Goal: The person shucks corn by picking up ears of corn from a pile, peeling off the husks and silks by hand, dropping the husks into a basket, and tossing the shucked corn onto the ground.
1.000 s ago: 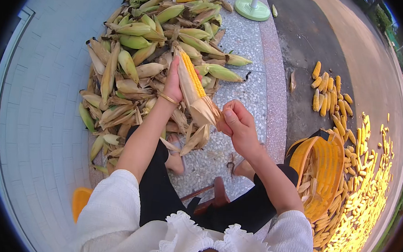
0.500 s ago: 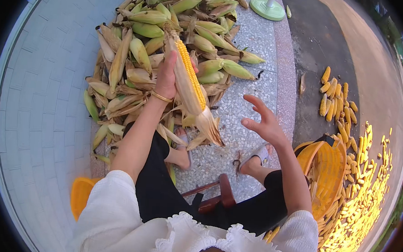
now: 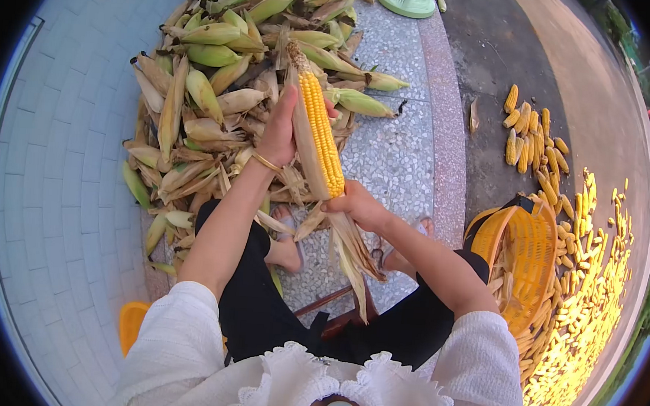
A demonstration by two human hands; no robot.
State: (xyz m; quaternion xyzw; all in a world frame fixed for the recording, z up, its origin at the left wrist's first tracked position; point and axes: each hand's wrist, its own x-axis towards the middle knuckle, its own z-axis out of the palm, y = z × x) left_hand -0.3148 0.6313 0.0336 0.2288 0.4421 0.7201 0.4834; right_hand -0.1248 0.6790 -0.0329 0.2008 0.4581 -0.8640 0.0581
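Observation:
An ear of corn (image 3: 320,128) with its yellow kernels bared along one side is tilted, tip up, in front of me. My left hand (image 3: 281,130) is wrapped round its upper part, over the pale husk on the left side. At the lower end of the ear, my right hand (image 3: 358,206) is closed on the base and the peeled husk (image 3: 352,253), which hangs down in dry strips. Behind the ear lies a big pile of unhusked corn (image 3: 211,55), green and brown.
An orange basket (image 3: 552,254) with husks stands at my right. Beyond it many bare yellow cobs (image 3: 585,323) cover the ground. A green round base (image 3: 406,1) stands at the top. A tiled wall (image 3: 67,157) is on the left, a yellow-orange object (image 3: 131,325) at lower left.
My right hand has come back from open in the air and closed on the ear's base. More kernels are bared, and the husk now hangs below the ear.

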